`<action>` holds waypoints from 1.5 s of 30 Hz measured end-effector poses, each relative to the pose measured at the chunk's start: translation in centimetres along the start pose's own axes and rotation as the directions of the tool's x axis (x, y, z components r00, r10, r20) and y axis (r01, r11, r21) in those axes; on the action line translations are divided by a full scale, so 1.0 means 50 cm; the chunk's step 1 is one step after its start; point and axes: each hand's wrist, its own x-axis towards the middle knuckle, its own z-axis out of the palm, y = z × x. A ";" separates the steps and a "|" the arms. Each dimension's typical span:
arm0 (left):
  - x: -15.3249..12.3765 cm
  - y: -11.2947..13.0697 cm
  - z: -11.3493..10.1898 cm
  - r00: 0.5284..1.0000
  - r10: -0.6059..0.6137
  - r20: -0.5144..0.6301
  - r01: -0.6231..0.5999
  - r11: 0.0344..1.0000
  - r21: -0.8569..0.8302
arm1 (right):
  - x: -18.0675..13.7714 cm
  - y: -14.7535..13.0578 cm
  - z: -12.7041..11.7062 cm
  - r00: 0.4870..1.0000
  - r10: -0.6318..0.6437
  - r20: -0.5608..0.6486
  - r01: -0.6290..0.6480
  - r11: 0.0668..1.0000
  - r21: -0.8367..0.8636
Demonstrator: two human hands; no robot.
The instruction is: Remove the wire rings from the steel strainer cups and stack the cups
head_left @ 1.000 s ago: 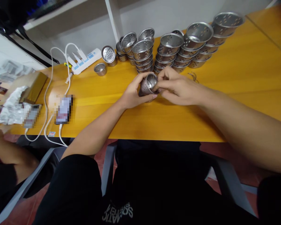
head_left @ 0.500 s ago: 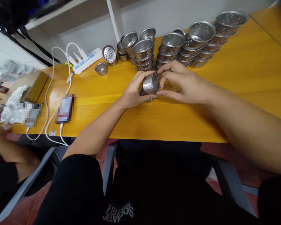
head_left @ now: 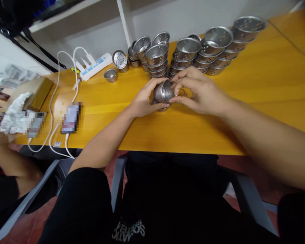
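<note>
A small perforated metal cup [head_left: 163,92] lies on its side just above the yellow table [head_left: 167,125], held between both hands. My left hand [head_left: 142,101] wraps round it from the left, thumb below and fingers over the top. My right hand [head_left: 198,91] pinches its right rim with fingers closed; a thin wire ring [head_left: 182,93] shows at those fingertips. A second metal piece [head_left: 162,108] sits under the cup, mostly hidden.
Stacks of perforated metal cups [head_left: 156,59] and wider strainer bowls [head_left: 213,47] line the back of the table. Two loose cups [head_left: 110,75] stand near a white power strip [head_left: 93,66] with cables. A phone [head_left: 70,118] lies at left. Another person's arm [head_left: 5,159] is at far left.
The cup has been turned between my fingers, its open mouth rolling away and its holed side now facing up. Both hands stayed in place above the table.
</note>
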 end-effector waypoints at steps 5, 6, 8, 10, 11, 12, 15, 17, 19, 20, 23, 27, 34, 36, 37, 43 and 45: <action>-0.008 0.006 -0.018 0.999 -0.035 0.037 0.036 0.999 -0.036 | 0.002 0.013 -0.002 0.999 -0.035 0.015 0.034 0.996 0.077; -0.009 0.005 -0.021 0.998 -0.028 0.052 0.030 0.999 -0.045 | 0.003 0.017 -0.003 0.999 -0.045 0.017 0.043 0.994 0.096; -0.009 0.002 -0.025 0.997 -0.023 0.076 0.027 0.998 -0.054 | 0.003 0.025 -0.004 0.997 -0.075 0.023 0.071 0.989 0.132; -0.009 0.000 -0.027 0.997 -0.023 0.076 0.028 0.998 -0.057 | 0.003 0.027 -0.002 0.993 -0.107 0.039 0.100 0.982 0.162; -0.008 -0.001 -0.026 0.997 -0.025 0.069 0.029 0.998 -0.057 | 0.003 0.026 0.000 0.992 -0.118 0.050 0.107 0.979 0.175; -0.008 -0.002 -0.026 0.998 -0.031 0.056 0.034 0.998 -0.056 | 0.003 0.024 0.004 0.991 -0.121 0.054 0.110 0.977 0.184; -0.010 -0.014 -0.028 0.996 -0.087 0.010 0.088 0.995 -0.039 | 0.003 0.016 0.013 0.995 -0.096 -0.017 0.098 0.979 0.179; -0.015 -0.033 -0.036 0.991 -0.124 -0.040 0.123 0.992 -0.028 | 0.004 0.017 0.011 0.994 -0.070 -0.089 0.083 0.986 0.146; -0.021 -0.062 -0.054 0.984 -0.150 -0.099 0.147 0.989 -0.029 | 0.003 0.028 -0.003 0.994 -0.054 -0.097 0.065 0.992 0.110; -0.024 -0.078 -0.065 0.977 -0.168 -0.133 0.165 0.986 -0.031 | 0.002 0.037 -0.014 0.996 -0.047 -0.071 0.053 0.995 0.088; -0.031 -0.126 -0.104 0.926 -0.288 -0.243 0.294 0.956 -0.013 | -0.003 0.078 -0.055 0.997 0.001 0.082 0.001 1.000 -0.029; -0.035 -0.165 -0.138 0.802 -0.462 -0.378 0.507 0.862 0.022 | -0.010 0.140 -0.083 0.944 0.129 0.303 -0.055 0.969 -0.240; -0.038 -0.172 -0.127 0.718 -0.582 -0.381 0.643 0.765 0.044 | -0.017 0.183 -0.075 0.905 0.206 0.372 -0.071 0.936 -0.346; -0.036 -0.166 -0.125 0.707 -0.609 -0.360 0.672 0.737 0.074 | -0.018 0.185 -0.076 0.905 0.217 0.365 -0.076 0.929 -0.363; -0.034 -0.162 -0.127 0.703 -0.619 -0.350 0.682 0.726 0.087 | -0.018 0.186 -0.077 0.903 0.219 0.369 -0.075 0.927 -0.367; -0.025 -0.137 -0.191 0.698 -0.578 -0.423 0.686 0.709 0.164 | -0.020 0.186 -0.076 0.903 0.215 0.372 -0.063 0.923 -0.381; -0.023 -0.123 -0.222 0.639 -0.583 -0.501 0.744 0.634 0.212 | -0.021 0.177 -0.075 0.918 0.203 0.340 -0.065 0.924 -0.378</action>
